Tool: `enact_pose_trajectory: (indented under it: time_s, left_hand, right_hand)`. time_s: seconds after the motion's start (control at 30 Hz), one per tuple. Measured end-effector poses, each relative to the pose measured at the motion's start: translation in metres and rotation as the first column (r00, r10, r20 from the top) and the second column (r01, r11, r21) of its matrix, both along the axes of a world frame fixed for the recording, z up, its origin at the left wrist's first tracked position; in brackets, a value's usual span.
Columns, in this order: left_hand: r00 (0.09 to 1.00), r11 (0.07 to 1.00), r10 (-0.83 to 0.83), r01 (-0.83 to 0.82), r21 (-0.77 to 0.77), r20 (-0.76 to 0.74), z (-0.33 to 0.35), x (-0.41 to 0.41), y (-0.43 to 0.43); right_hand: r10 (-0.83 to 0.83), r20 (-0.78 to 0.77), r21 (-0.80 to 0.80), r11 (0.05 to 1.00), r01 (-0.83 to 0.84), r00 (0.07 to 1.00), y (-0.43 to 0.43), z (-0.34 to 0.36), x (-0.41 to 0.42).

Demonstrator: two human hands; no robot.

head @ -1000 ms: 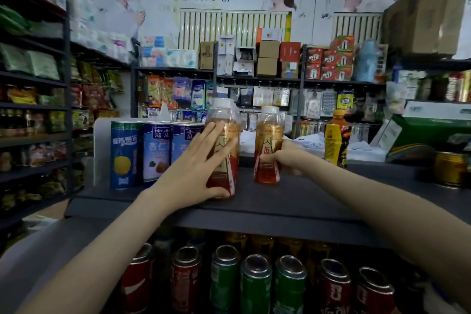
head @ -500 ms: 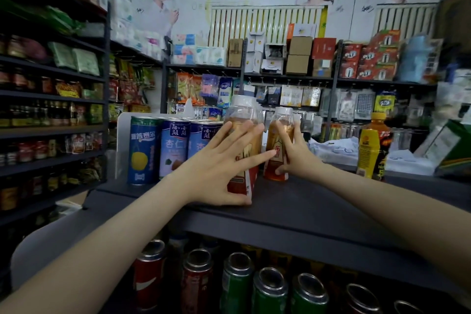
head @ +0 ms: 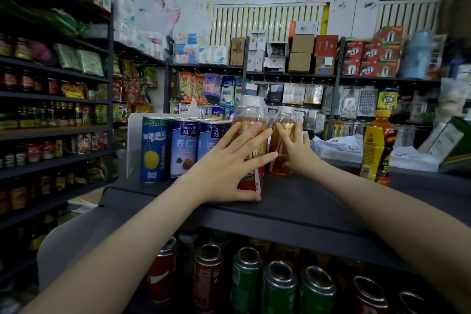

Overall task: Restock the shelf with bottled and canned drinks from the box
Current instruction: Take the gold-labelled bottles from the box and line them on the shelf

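Two amber tea bottles with white caps stand on the dark top shelf (head: 305, 201). The near bottle (head: 251, 120) is next to a row of blue cans (head: 184, 146). My left hand (head: 224, 166) lies flat against this bottle's front, fingers straight and spread, thumb at its base. The far bottle (head: 285, 122) stands just right of it and further back. My right hand (head: 295, 153) touches its front with straight fingers pointing up. No box is in view.
An orange-capped yellow bottle (head: 374, 145) stands alone on the shelf at right. Red and green cans (head: 246, 275) fill the shelf below. A white divider (head: 133, 135) bounds the blue cans on the left. Stocked racks run along the left and back.
My right hand went from gripping the far bottle's lower part to resting straight fingers on its front. Both bottles sit closer to the blue cans. My left hand stayed flat on the near bottle.
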State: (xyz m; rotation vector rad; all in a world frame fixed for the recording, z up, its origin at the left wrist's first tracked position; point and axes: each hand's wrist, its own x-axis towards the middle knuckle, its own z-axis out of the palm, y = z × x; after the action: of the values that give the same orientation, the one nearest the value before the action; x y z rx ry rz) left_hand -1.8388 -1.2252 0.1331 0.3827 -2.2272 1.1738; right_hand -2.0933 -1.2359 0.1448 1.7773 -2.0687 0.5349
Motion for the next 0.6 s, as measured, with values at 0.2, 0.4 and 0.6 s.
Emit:
enact_pose_trajectory:
  time_s: [0.2, 0.4, 0.6]
  left_hand:
    - [0.997, 0.997, -0.023, 0.028, 0.070, -0.080, -0.011, 0.004, 0.005]
    - [0.996, 0.995, -0.027, 0.035, 0.089, -0.083, -0.012, 0.015, -0.002]
    - [0.997, 0.996, -0.076, 0.077, 0.048, -0.031, -0.001, 0.016, -0.012]
  right_hand:
    - [-0.116, -0.429, 0.051, 0.987, 0.152, 0.896, 0.015, 0.002, 0.006]
    - [-0.116, -0.003, 0.000, 0.993, 0.116, 0.993, 0.021, 0.004, 0.015]
    - [0.028, 0.192, -0.019, 1.000, -0.025, 0.981, -0.002, 0.000, 0.008]
